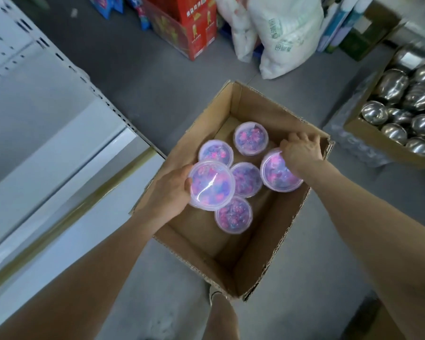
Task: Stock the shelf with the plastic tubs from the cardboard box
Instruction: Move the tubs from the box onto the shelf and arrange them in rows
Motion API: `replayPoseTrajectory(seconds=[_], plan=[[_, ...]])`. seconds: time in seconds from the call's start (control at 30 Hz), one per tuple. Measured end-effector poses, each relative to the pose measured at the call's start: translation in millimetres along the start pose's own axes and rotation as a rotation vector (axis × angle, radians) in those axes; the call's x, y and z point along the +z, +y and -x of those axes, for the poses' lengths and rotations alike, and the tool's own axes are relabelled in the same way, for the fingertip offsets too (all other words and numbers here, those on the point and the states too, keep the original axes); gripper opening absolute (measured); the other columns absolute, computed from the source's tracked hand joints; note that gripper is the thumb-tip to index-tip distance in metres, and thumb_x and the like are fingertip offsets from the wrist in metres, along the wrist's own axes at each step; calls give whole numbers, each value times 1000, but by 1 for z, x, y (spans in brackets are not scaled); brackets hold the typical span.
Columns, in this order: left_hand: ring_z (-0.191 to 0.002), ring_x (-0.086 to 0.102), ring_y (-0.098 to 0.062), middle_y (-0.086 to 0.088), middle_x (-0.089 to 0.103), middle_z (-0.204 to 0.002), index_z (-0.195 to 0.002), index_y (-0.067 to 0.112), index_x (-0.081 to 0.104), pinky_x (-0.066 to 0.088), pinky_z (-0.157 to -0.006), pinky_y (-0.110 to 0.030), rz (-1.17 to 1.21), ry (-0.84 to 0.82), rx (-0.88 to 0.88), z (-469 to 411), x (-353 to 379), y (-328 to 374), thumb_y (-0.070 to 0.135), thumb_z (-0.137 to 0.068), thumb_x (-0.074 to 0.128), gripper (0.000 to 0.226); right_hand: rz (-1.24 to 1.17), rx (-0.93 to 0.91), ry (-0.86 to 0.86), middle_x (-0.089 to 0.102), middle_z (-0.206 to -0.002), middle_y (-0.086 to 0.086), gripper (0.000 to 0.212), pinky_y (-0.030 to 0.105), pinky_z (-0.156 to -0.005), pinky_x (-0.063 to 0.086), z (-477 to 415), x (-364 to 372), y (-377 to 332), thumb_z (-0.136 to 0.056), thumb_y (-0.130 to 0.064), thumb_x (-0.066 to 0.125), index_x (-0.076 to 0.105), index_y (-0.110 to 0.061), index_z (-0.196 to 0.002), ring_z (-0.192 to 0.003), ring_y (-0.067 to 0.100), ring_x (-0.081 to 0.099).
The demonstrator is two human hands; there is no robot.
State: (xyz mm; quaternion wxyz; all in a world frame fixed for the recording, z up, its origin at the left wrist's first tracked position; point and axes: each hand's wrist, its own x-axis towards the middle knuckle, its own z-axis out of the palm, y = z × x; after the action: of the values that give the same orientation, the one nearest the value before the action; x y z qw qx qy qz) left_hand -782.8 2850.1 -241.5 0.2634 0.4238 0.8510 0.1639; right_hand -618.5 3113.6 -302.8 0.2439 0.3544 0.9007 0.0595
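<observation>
Overhead, left hand (172, 190) grip curled round raised tub (211, 185), right hand (301, 150) grip clutching second tub (276, 174), fingertips hidden.

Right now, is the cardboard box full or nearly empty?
Nearly empty: the cardboard box holds four loose tubs, its bare bottom showing; the left hand and right hand each grip another tub.

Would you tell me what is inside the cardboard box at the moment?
Six lidded tubs of pink-purple contents: four lie loose, the left hand holds one up, the right hand grips another. The near box floor is bare. Anything beneath the tubs is hidden.
</observation>
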Motion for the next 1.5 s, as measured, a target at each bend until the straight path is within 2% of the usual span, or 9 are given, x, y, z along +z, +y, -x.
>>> replayPoseTrajectory(seconds=[0.23,0.4,0.67,0.77,0.97,1.07,1.17,1.3,1.5], plan=[[-108,56,-26,-4,60,-118,-130,25,45,47,-91,-39,6,96,-76,81,-36,-21,28,-99,35,32,-379,229,90,61,-117,18,30,47,-100,33,85,-31,-26,-97,-21,41,53,-8,-120,-116,37,49],[-107,56,-27,-5,60,-119,-131,23,47,43,-87,-33,36,205,-48,172,-81,-36,28,-95,36,38,-577,270,172,63,-115,24,38,45,-98,39,159,-70,-79,-94,-25,42,55,-3,-122,-114,40,56],[-98,59,-35,-13,62,-108,-127,15,49,46,-81,-40,-134,422,-63,340,-146,-103,13,-93,43,34,-688,59,394,65,-104,25,31,39,-81,45,301,-165,-191,-98,-22,39,61,-1,-101,-100,43,60],[-101,58,-36,-13,62,-108,-128,19,49,45,-83,-39,-135,480,-101,406,-170,-134,19,-92,42,37,-636,-28,424,63,-92,20,25,28,-57,34,347,-199,-236,-97,-19,40,61,-7,-90,-89,34,61],[-104,55,-37,-14,61,-114,-125,17,53,46,-88,-43,-97,566,-155,534,-209,-171,49,-68,25,71,-747,-254,495,48,-72,13,35,37,-67,38,424,-251,-323,-94,-16,44,39,-14,-59,-70,29,43],[-104,56,-35,-11,63,-114,-124,21,54,47,-86,-42,-65,631,-195,585,-221,-197,58,-63,12,83,-757,-384,514,53,-71,13,28,39,-70,46,456,-275,-364,-93,-16,45,49,-9,-66,-69,29,48],[-100,58,-34,-13,65,-111,-122,19,55,47,-83,-39,-105,716,-250,628,-230,-229,45,-80,20,61,-734,-513,518,62,-78,20,27,39,-71,47,483,-303,-404,-93,-14,45,59,2,-76,-75,35,57],[-96,59,-33,-12,67,-106,-118,18,57,47,-80,-38,-90,818,-302,678,-247,-265,30,-88,25,45,-671,-638,506,55,-76,21,29,38,-67,40,518,-346,-456,-93,-16,43,52,-1,-69,-73,30,47],[-95,63,-34,-16,68,-110,-123,13,59,45,-82,-35,-59,998,-382,731,-281,-294,28,-93,32,43,-619,-877,493,61,-80,15,27,14,-51,33,552,-408,-531,-92,-14,44,60,-2,-74,-73,26,50]])
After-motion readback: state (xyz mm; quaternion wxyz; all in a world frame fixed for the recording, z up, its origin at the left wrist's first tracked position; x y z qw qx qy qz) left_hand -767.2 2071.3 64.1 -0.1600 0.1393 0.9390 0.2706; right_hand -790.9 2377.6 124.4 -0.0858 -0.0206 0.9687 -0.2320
